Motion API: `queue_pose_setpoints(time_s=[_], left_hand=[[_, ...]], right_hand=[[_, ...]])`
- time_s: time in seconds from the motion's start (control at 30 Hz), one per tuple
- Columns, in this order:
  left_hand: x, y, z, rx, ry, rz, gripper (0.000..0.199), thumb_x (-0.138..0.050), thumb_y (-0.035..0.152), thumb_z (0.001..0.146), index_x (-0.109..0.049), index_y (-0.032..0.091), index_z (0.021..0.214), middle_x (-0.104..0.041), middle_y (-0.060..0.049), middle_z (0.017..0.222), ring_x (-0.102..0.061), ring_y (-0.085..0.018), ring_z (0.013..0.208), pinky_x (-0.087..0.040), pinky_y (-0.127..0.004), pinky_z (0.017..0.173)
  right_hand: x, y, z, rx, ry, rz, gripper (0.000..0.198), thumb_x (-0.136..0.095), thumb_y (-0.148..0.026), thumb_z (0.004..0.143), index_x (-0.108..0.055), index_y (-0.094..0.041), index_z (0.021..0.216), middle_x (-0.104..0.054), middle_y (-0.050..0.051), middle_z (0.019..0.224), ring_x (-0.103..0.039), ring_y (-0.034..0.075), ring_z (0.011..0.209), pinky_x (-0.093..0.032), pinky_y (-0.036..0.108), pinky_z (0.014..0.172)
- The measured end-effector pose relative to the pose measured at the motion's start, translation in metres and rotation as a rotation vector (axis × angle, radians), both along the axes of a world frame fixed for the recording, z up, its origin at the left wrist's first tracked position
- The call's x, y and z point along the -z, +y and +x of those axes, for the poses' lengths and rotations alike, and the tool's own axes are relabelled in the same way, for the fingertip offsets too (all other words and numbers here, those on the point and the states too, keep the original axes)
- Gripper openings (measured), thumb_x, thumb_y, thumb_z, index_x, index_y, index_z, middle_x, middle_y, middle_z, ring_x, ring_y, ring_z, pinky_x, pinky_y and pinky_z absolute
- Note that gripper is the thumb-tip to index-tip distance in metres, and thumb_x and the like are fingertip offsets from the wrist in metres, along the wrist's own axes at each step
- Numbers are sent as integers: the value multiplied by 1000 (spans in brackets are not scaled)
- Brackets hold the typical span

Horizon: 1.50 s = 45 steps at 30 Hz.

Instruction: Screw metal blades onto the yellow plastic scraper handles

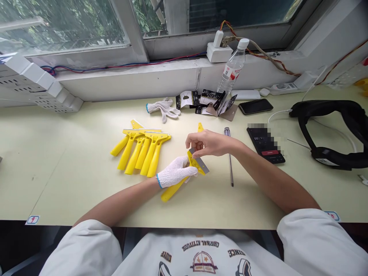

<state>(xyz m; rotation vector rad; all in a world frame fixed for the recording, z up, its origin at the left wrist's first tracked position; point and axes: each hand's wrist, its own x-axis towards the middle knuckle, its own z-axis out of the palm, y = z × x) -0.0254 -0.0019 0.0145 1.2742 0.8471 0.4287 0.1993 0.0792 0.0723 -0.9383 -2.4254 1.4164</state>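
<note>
My left hand point(177, 171), in a white knit glove with a blue cuff, is closed around the head of a yellow scraper point(174, 191), whose handle slants down to the left. A flat grey metal blade point(203, 165) lies across the scraper's head. My bare right hand point(209, 143) is closed at the blade's upper end, thumb on the metal and fingers curled. Behind that hand, a yellow plastic piece point(200, 126) shows in part; the rest is hidden. To the left, several yellow scrapers point(140, 151) lie in an overlapping row. A screwdriver point(230, 157) rests right of my hands.
At the back lie a loose white glove point(163, 109) and opened black card packs point(212, 102). A water bottle point(232, 69) stands by the sill. On the right are two phones point(255, 106) and a black headband device point(324, 157). White boxes point(37, 84) are stacked at left.
</note>
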Motion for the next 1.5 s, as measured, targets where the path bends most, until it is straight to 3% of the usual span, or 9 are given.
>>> queue_pose_setpoints(time_s=[0.2,0.6,0.77,1.07,1.5], left_hand=[[0,0,-1,3,20,9,33,-76,47,88,-70,15,87,-63,-2,64,-55,-15,57,-44,-31,57],[6,0,-2,25,23,29,30,-70,45,92,-70,15,86,-64,-1,66,-56,-14,55,-43,-29,58],[7,0,-2,27,15,1,28,-73,43,90,-68,15,90,-71,-4,80,-58,-13,57,-45,-28,57],[8,0,-3,46,25,23,27,-69,40,92,-72,14,92,-66,-2,70,-57,-13,56,-44,-28,58],[7,0,-2,52,45,42,26,-68,40,92,-71,14,88,-64,0,66,-57,-14,56,-42,-28,58]], right_hand=[[2,-1,-1,8,6,2,30,-80,-34,87,-65,-24,111,-68,-1,85,-63,17,77,-48,29,68],[4,-2,-3,26,27,11,29,-80,-33,87,-67,-23,111,-68,-1,85,-64,17,77,-48,29,68],[4,-1,-3,-29,-74,-66,20,-76,-35,90,-69,-22,104,-74,1,86,-69,18,78,-49,29,64],[7,2,-1,-55,-63,-145,20,-73,-38,94,-69,-21,103,-78,2,87,-74,19,77,-49,29,64],[9,5,3,-62,-102,-84,27,-72,-46,96,-69,-21,106,-77,3,91,-69,18,79,-47,29,64]])
